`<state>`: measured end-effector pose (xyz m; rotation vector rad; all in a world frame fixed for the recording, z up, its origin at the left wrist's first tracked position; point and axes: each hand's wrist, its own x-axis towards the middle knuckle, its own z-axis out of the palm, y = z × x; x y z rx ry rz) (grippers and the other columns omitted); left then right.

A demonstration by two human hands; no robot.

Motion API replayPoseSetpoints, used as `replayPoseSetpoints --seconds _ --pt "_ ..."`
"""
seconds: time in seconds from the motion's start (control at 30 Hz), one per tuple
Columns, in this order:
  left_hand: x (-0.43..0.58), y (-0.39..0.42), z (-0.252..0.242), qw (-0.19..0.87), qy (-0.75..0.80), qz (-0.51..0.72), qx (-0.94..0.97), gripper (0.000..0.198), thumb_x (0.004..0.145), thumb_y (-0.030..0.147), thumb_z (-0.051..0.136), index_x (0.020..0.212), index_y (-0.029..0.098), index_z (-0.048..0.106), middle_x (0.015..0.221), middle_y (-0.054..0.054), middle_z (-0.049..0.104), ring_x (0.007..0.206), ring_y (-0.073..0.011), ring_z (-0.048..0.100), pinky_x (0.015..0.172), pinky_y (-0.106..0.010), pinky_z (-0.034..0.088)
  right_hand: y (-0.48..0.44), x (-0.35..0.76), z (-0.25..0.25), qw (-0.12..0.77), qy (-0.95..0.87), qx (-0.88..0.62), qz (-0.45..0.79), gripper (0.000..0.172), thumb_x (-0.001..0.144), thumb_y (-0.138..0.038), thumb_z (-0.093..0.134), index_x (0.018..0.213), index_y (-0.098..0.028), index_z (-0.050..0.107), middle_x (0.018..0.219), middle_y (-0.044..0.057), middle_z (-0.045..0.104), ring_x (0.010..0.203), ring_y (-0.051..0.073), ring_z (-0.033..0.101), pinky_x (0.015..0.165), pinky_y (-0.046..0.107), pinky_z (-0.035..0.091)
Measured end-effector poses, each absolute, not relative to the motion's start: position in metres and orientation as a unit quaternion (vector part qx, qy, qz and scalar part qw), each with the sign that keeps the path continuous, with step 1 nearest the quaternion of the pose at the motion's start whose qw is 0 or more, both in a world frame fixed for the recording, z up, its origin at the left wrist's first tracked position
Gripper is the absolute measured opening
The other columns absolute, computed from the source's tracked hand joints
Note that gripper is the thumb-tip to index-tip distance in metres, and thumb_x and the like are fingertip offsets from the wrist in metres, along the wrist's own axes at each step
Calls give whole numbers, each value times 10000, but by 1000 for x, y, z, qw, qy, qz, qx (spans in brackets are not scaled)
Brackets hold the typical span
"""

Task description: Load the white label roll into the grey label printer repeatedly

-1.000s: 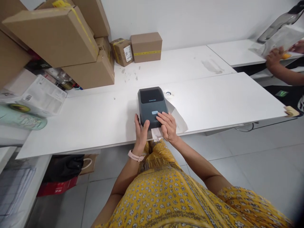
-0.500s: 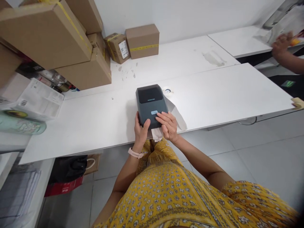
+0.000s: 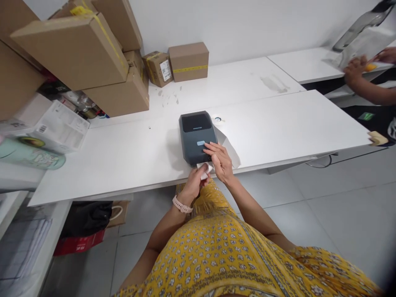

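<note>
The printer (image 3: 193,138) sits on the white table (image 3: 278,128) at its near edge, in front of the person, dark screen end away from the body. At its front, the left hand (image 3: 194,182), with a pink watch band (image 3: 182,205) on the wrist, has thumb and fingers clamped on a paper strip (image 3: 209,168). The right hand (image 3: 223,163) lies over the printer's near right corner, its fingers nearly together and the fingertips just beside the pale button (image 3: 201,143); whether it grips the casing, I cannot tell. A larger sheet (image 3: 230,150) lies beside the printer on the right, partly behind that hand. Farther back stand a labelled box (image 3: 159,72) and a taped box (image 3: 189,66), side by side, with stacked boxes (image 3: 74,53) to their left.
</note>
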<state>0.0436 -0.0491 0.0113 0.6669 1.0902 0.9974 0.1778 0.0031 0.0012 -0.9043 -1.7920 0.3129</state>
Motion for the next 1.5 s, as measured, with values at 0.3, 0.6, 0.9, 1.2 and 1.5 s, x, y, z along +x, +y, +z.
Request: replayPoseSetpoints --seconds 0.3,0.6,0.9,1.2,1.5 --pt "47 -51 -9 620 538 434 371 679 745 852 631 590 196 541 472 11 533 397 -80 446 434 -246 349 6 174 10 511 -752 -403 106 456 1118 -358 326 1224 -248 756 1291 74 781 1282 247 677 1104 505 498" --pt "41 -50 -17 608 529 423 415 722 789 875 561 587 184 617 527 -38 622 451 -128 550 507 -285 458 27 176 41 401 -813 -422 -12 346 1095 -407 453 1095 -280 774 1478 41 672 1379 315 578 1151 600 415" --pt "39 -54 -11 581 554 411 432 645 871 787 538 650 189 637 590 -45 659 518 -155 592 572 -296 481 36 178 27 387 -829 -403 25 262 1073 -432 518 1147 -292 727 1482 33 667 1518 300 468 1291 684 246" --pt "17 -63 5 204 622 620 433 442 1043 559 418 1232 242 662 1377 -115 652 1329 -238 585 1134 -386 455 15 180 -14 516 -724 -425 170 501 1111 -464 338 1585 -321 412 1738 97 322 1592 255 360 1240 538 441" --pt "10 -18 31 318 544 624 462 717 995 709 415 1547 262 514 1694 -74 422 1606 -248 323 1340 -416 231 18 182 -21 576 -651 -449 206 571 1115 -492 282 1661 -324 308 1675 99 447 1547 257 440 1248 522 435"
